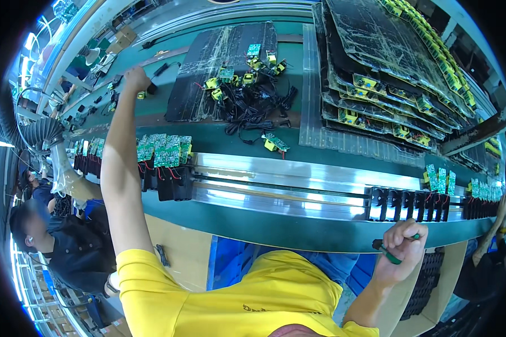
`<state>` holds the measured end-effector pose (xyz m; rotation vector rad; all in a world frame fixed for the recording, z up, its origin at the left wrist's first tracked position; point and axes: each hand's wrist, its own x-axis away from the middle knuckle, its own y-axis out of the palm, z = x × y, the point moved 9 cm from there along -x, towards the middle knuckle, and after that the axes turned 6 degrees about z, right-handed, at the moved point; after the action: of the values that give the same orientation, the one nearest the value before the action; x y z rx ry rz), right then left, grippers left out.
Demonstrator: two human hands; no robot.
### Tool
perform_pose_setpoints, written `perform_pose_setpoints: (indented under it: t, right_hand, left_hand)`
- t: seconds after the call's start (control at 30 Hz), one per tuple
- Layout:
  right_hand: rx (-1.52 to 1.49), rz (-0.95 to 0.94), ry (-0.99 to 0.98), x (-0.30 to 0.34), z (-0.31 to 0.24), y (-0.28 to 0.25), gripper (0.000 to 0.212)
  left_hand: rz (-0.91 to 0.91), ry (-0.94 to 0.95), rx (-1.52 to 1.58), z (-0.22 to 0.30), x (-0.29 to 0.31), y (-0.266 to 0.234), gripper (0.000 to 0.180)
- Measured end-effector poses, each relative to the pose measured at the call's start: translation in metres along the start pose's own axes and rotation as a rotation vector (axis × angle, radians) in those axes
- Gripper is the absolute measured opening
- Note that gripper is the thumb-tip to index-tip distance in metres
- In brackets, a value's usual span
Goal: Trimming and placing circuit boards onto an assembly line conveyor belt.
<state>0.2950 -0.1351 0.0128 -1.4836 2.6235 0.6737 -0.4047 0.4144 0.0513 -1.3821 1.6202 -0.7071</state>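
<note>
My left arm stretches far out over the green work surface (pixel 219 222). Its hand (pixel 136 80) is closed beside a small black piece (pixel 151 89); the fingers are partly hidden, and what they grip cannot be made out. A small yellow component (pixel 141 95) lies just below that hand. Close to my body, my right hand (pixel 403 242) is wrapped round a pair of green-handled pliers (pixel 390 256), whose dark end points left. Beyond it, a row of black housings (pixel 405 203) stands in the metal rail (pixel 275 194). Green circuit boards (pixel 166 150) on red wires top another row by my left forearm.
A scratched dark board (pixel 191 76) lies mid-surface, with yellow-and-green parts and tangled black cables (pixel 252 112) on it. Stacked dark trays (pixel 388 73) of boards rise at right. One loose board (pixel 274 141) lies near the rail. Another person (pixel 67 241) is at left.
</note>
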Motion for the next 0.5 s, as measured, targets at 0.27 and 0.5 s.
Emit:
perform_pose_setpoints:
  t: [0.27, 0.5]
  right_hand:
    - [-0.055, 0.026, -0.03, 0.009, -0.007, 0.002, 0.021]
    - [-0.006, 0.059, -0.048, 0.02, -0.014, 0.001, 0.018]
  left_hand:
    - [-0.111, 0.531, 0.764, 0.297, 0.215, -0.266, 0.039]
    - [0.003, 1.003, 0.584, 0.371, 0.309, -0.27, 0.038]
